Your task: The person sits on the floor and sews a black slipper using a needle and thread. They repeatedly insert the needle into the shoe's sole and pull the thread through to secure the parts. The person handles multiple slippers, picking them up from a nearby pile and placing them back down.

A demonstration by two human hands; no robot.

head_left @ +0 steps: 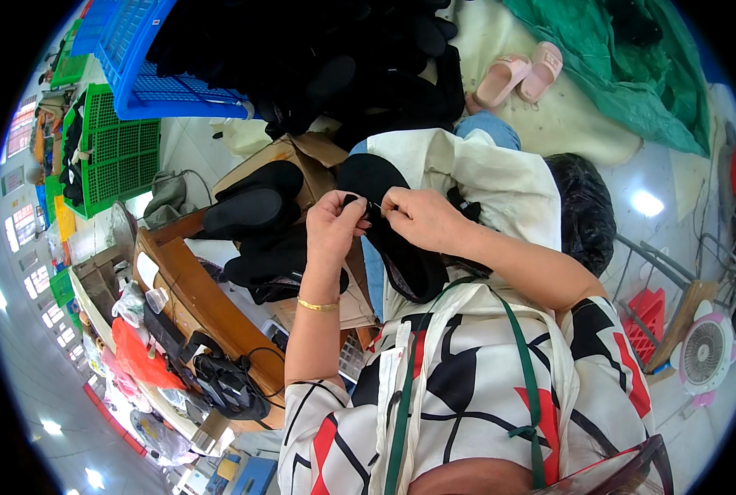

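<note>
A big heap of black shoes (327,74) is filling the far side, a green sheet (607,82) is spreading at the upper right, and a blue crate (141,62) and a green crate (120,148) are standing leftward; loose shoes (252,210) are crowding the left forearm, and pink slippers (541,73) are lying beyond the lap. A brown wooden tabletop (199,297) is running along the left above pale floor. White cloth (516,194) is covering the lap, where one black shoe (405,264) is resting, gripped in the pinched fingers of the left hand (335,223) and right hand (426,219). The hands are partly hiding it, the exact pinched spot is staying unclear, and the top edge is cutting off the heap.
</note>
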